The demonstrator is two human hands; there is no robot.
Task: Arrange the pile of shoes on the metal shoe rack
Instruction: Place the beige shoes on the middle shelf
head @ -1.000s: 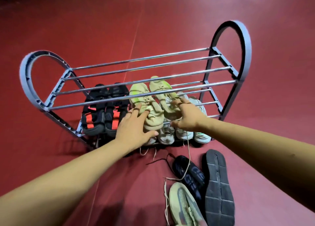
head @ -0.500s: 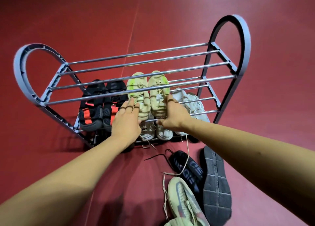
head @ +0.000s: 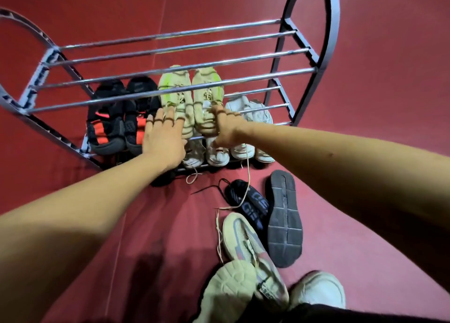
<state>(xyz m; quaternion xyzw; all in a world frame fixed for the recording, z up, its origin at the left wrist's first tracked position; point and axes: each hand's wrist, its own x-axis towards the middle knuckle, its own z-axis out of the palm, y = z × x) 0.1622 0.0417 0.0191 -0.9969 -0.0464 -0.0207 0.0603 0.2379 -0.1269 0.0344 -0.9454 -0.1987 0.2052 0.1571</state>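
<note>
The metal shoe rack stands on the red floor with chrome bars and grey arched ends. On its middle tier lies a pair of cream sneakers with green trim, toes pointing away from me. My left hand lies over the heel of the left cream sneaker, fingers spread along it. My right hand is curled around the heel of the right cream sneaker. Black-and-orange shoes sit to the left of the pair, white sneakers to the right.
More white shoes sit on the bottom tier, laces trailing out. On the floor near me lie a black sneaker, an upturned black sole, a cream-grey sneaker, a cream sole and a white shoe.
Both hands have slid the cream pair further back under the top bars, side by side and straight. My view has moved closer and lower.
</note>
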